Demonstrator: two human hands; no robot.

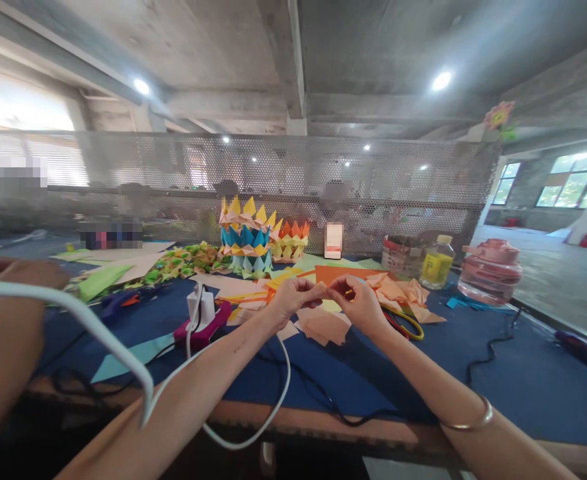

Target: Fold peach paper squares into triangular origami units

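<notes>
My left hand and my right hand meet above the middle of the table, fingertips almost touching. Each pinches, between thumb and fingers, what looks like a small piece of peach paper, mostly hidden by the fingers. Right below lie loose peach paper pieces. Crumpled or folded peach papers rest beyond my right hand, and an orange sheet lies just behind both hands. Orange strips are to the left of my left hand.
Paper crowns stand at the back beside a lit phone. A yellow-labelled bottle and pink jug stand right. A magenta power strip and white cable are near my left forearm. Another person's arm is at left.
</notes>
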